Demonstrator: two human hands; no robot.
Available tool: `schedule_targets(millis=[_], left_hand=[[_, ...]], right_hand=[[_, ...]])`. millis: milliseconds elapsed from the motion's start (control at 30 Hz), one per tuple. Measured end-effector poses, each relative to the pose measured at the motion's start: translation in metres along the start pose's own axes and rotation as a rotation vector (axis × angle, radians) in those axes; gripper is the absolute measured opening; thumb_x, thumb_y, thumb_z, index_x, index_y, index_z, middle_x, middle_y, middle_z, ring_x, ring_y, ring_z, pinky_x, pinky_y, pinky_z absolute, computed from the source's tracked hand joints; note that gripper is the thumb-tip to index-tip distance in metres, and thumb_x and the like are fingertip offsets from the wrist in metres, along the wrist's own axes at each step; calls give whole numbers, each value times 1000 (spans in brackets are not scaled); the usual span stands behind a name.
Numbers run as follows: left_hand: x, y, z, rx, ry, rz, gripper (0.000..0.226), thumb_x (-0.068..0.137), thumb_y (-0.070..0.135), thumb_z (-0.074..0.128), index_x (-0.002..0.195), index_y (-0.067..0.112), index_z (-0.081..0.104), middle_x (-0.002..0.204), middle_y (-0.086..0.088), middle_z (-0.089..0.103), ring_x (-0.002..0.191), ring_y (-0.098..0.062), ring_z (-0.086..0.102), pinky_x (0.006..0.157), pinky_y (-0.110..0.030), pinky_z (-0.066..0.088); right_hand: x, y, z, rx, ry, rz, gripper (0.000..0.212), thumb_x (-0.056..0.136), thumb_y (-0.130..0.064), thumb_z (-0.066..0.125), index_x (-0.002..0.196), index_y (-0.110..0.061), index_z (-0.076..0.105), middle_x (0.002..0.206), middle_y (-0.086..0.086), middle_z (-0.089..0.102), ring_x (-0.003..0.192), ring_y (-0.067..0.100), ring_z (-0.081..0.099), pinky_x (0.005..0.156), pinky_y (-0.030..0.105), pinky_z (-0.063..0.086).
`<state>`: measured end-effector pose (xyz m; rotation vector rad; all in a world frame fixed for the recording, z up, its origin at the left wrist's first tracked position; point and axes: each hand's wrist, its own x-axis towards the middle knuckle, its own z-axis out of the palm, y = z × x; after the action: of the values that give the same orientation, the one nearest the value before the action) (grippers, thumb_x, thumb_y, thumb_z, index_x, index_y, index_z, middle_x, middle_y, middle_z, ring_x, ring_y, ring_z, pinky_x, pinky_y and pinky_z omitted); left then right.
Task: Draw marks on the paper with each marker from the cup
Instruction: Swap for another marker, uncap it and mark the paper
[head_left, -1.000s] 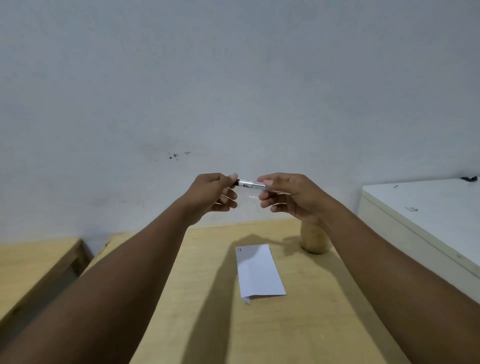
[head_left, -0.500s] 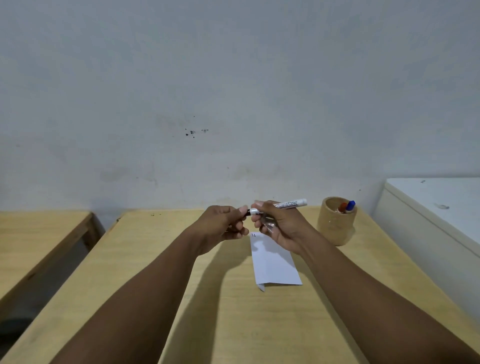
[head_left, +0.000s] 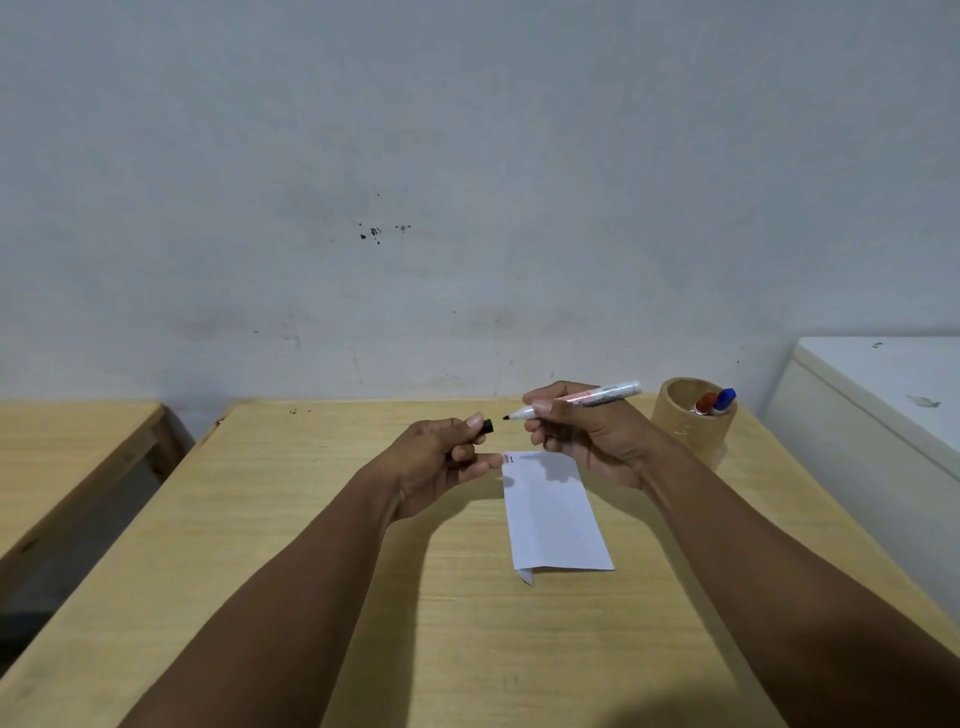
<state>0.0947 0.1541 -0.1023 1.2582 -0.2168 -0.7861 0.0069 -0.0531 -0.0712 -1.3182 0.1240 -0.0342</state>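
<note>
**Marker's uncapped, tip hanging just over the top of the paper**

Only the one head view here, so here's what it gives.

The right hand (head_left: 587, 441) has its fingers (head_left: 543, 406) wrapped around the barrel of a white marker (head_left: 576, 401). Its long axis runs nearly level, left to right: dark tip toward the left hand, back end angled a bit up toward the cup (head_left: 693, 421). The left hand (head_left: 441, 462) is pinched closed on the black cap (head_left: 487, 426), which sits just beside the tip, with a clear gap between them.

The paper (head_left: 553, 514) lies flat on the desk (head_left: 260, 545), below and slightly toward the camera from the tip. There are a couple of small marks at its top left corner; one looks red, one dark. So I'd say the right hand is the one to drop the tip down onto the sheet.

Nothing looks in the way. The cup stands off to the right, well clear, with a red marker (head_left: 705, 401) and a blue marker (head_left: 723, 400) poking out.
</note>
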Motion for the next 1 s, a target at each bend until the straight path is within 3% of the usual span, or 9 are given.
schedule_targets(millis=[167, 267, 400, 567, 733, 1000], left_hand=[[0, -4, -8, 83, -15, -16, 21, 88, 27, 74, 91, 8, 64, 85, -13, 75, 92, -30, 78, 71, -29, 64], [1, -9, 0, 129, -46, -44, 18, 92, 24, 72, 93, 8, 64, 97, -20, 79, 108, -40, 74, 77, -32, 64], [0, -12, 2, 230, -68, -58, 19, 95, 24, 69, 91, 8, 60, 101, -25, 78, 106, -36, 76, 86, -35, 60], [0, -16, 0, 300, -54, -56, 21, 94, 26, 72, 84, 11, 60, 106, -28, 77, 107, -32, 76, 92, -36, 58], [4, -20, -2, 290, -39, -60, 21, 94, 26, 72, 86, 11, 60, 101, -23, 79, 109, -31, 76, 90, -33, 58], [6, -20, -2, 306, -35, -60, 22, 95, 26, 71, 84, 11, 60, 109, -28, 77, 112, -32, 74, 85, -30, 59]], right_hand=[[7, 11, -5, -126, 202, -15, 6, 92, -6, 68, 93, -1, 69, 73, 16, 70, 58, 24, 67, 53, 28, 45], [11, 33, 1, -148, 249, 14, 6, 89, -9, 67, 90, -3, 71, 78, 24, 72, 65, 29, 72, 51, 29, 44], [16, 55, 4, -172, 302, 38, 13, 88, -5, 59, 89, -2, 71, 76, 20, 73, 66, 31, 73, 50, 30, 50], [20, 70, 0, -239, 371, -8, 9, 83, -6, 65, 86, 0, 70, 72, 18, 72, 62, 28, 72, 51, 31, 50], [23, 75, 0, -305, 389, -19, 17, 74, -5, 67, 87, 6, 67, 70, 18, 73, 61, 27, 71, 50, 30, 50], [27, 81, -2, -314, 402, -39, 18, 78, -8, 77, 87, 6, 69, 68, 16, 71, 56, 24, 68, 49, 29, 50]])
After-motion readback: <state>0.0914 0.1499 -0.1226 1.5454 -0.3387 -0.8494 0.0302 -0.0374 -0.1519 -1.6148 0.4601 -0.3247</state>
